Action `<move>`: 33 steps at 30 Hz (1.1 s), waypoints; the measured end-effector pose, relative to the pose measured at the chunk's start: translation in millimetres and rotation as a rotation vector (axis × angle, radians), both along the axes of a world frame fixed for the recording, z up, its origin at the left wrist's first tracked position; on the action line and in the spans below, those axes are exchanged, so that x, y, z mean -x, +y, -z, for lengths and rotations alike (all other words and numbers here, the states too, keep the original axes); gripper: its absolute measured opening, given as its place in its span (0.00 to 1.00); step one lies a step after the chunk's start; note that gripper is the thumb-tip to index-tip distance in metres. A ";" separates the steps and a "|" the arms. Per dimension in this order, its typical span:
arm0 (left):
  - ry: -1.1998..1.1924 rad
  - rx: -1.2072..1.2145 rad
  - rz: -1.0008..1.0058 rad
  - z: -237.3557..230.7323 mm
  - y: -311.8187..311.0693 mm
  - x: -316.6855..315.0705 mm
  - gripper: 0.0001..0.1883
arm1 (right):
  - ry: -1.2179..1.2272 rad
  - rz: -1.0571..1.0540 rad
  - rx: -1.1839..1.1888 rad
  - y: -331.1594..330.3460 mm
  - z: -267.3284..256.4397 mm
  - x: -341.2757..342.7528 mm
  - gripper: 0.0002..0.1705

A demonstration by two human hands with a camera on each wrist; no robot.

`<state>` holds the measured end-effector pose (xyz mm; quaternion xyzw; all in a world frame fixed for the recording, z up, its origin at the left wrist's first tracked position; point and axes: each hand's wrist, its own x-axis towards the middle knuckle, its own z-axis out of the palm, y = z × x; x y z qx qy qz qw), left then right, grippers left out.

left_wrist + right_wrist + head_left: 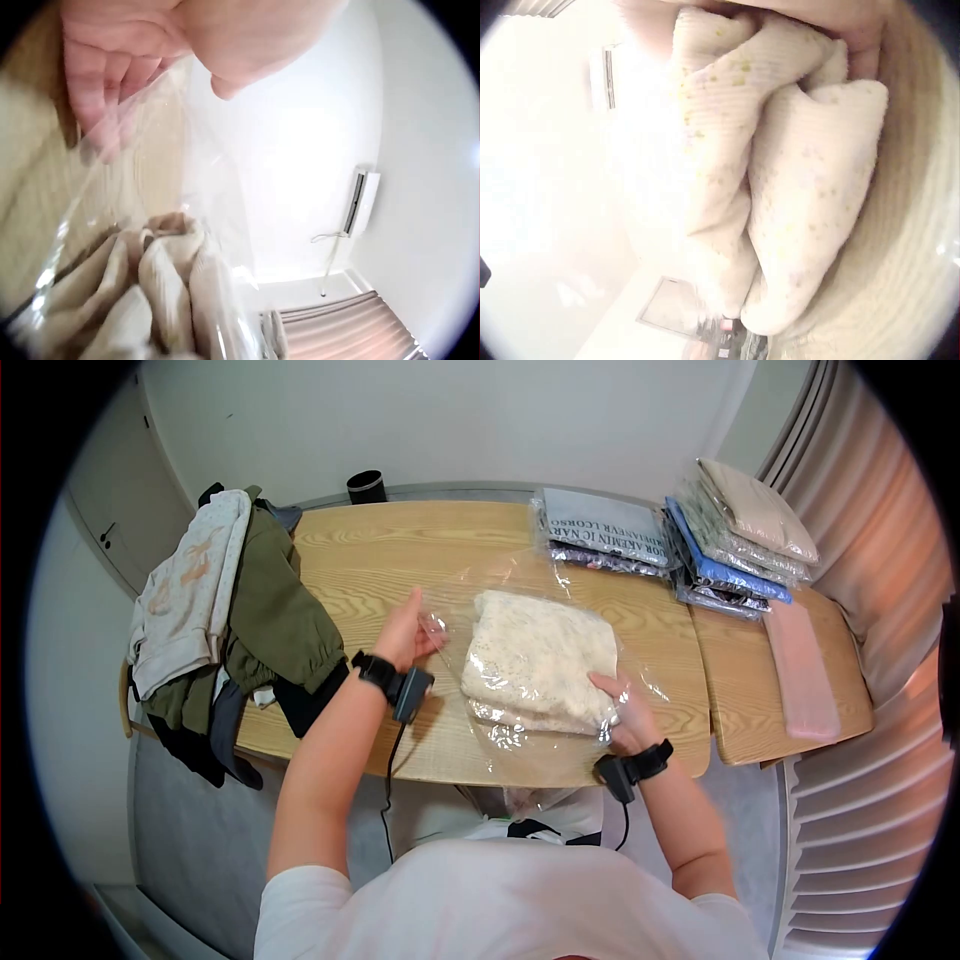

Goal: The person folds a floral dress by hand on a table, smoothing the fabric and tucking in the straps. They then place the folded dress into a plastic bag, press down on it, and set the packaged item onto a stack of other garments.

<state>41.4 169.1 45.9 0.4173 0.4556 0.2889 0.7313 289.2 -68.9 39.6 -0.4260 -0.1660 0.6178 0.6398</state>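
A folded cream garment with small speckles (540, 660) lies in a clear plastic bag (510, 755) at the middle of the table. The right hand (630, 715) grips its right edge, thumb on top; the right wrist view shows the folded layers (802, 187) below that hand. At the bag's left side is the left hand (405, 632), its fingers at the clear film. In the left wrist view the fingers of the left hand (120, 82) lie behind the film, thumb apart, with the garment's folds (165, 292) further inside the bag.
Loose clothes, olive (275, 605) and light grey (195, 595), are heaped on the table's left end. Bagged garments are stacked at the back right (605, 525) and far right (750, 525). A pink folded item (803, 670) lies on the right table. A black bin (367, 487) stands behind.
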 end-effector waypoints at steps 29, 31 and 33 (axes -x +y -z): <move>0.291 -0.257 0.797 -6.8 -178.2 67.4 0.13 | -0.105 -0.123 0.110 -31.9 -35.5 23.2 0.32; 0.189 -0.257 0.767 -5.8 -181.9 61.7 0.12 | -0.135 0.134 -0.323 -34.1 -26.0 38.3 0.26; 0.150 -0.282 0.725 -1.0 -184.6 59.5 0.13 | 0.310 0.150 -0.294 -17.2 -12.5 29.7 0.29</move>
